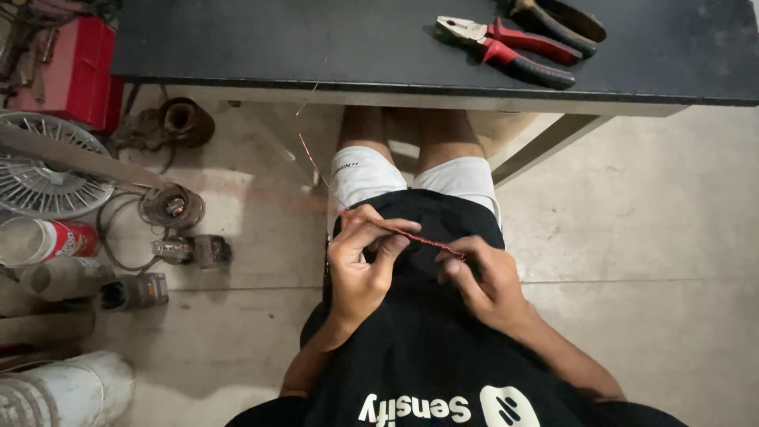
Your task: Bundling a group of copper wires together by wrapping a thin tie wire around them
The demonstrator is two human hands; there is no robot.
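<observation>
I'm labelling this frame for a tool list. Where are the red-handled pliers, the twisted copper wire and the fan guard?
red-handled pliers [506, 49]: head view, near the pivot.
twisted copper wire [423, 239]: head view, the stretch between both hands.
fan guard [43, 178]: head view, its wire grille.

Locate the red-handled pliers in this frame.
In the head view, the red-handled pliers lie on the dark table, upper right, beside another dark-handled tool.

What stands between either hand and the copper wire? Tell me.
Nothing visible. The left hand and the right hand both already pinch the twisted copper wire, which spans the gap between them above the lap.
</observation>
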